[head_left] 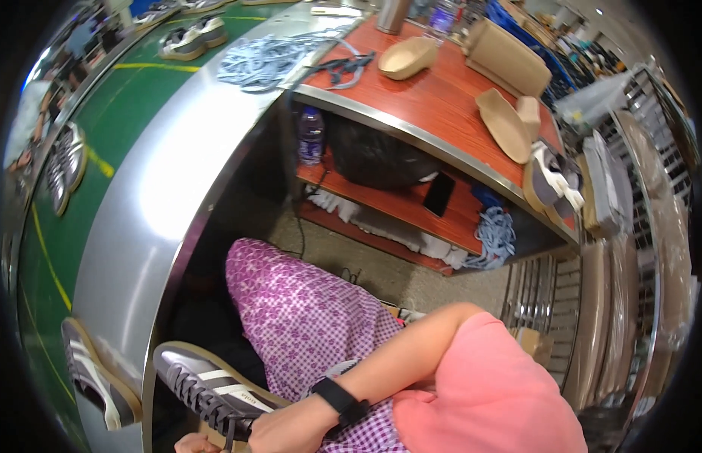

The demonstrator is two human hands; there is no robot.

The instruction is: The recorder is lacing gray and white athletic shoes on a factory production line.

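A grey sneaker (215, 389) with white side stripes and a gum-coloured sole lies tilted against my lap, its toe pointing up and left. Dark shoelaces (200, 400) run criss-cross up its front. At its ankle end my right hand (290, 428), with a black band at the wrist, is closed; a loose strand of lace hangs at its fingers. My left hand (194, 444) just shows at the lower edge with curled fingers, and what they hold is hidden. Patterned purple cloth (306, 317) covers my lap beneath the shoe.
Beside me on the left, another grey sneaker (100, 374) rests on the metal ledge (117, 279) along a green conveyor belt (132, 98) carrying more shoes. Ahead, a red-topped bench (441, 98) holds blue-grey laces, brown moulded pieces and bottles. Metal racks (638, 264) stand to the right.
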